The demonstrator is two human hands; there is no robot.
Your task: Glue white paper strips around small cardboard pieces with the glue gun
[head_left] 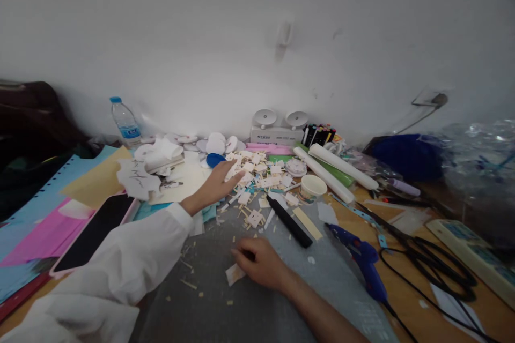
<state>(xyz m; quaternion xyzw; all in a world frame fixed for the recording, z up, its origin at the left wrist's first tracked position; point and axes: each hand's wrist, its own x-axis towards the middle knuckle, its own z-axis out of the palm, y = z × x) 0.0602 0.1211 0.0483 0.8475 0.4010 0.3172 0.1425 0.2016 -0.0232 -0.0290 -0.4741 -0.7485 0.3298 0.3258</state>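
Note:
My left hand (pixel 215 185) reaches out over a heap of small cream pieces (pixel 257 169), its thumb and fingers apart at the heap's left edge. The pieces look like little flat squares with thin strips attached. My right hand (pixel 259 262) is curled closed above the grey mat (pixel 189 305). From under its fingers a small white piece (pixel 234 275) with a tan patch sticks out, apparently held. A black marker-like stick (pixel 288 221) and a cream strip (pixel 307 224) lie beyond the right hand. Loose cream bits are scattered between the hands.
At right lie a blue glue gun (pixel 360 257), black scissors (pixel 434 262) and a power strip (pixel 475 257). A paper cup (pixel 313 186) and white rolls (pixel 325 174) stand behind. At left are a phone (pixel 96 233), coloured paper (pixel 44 236) and a water bottle (pixel 125 123).

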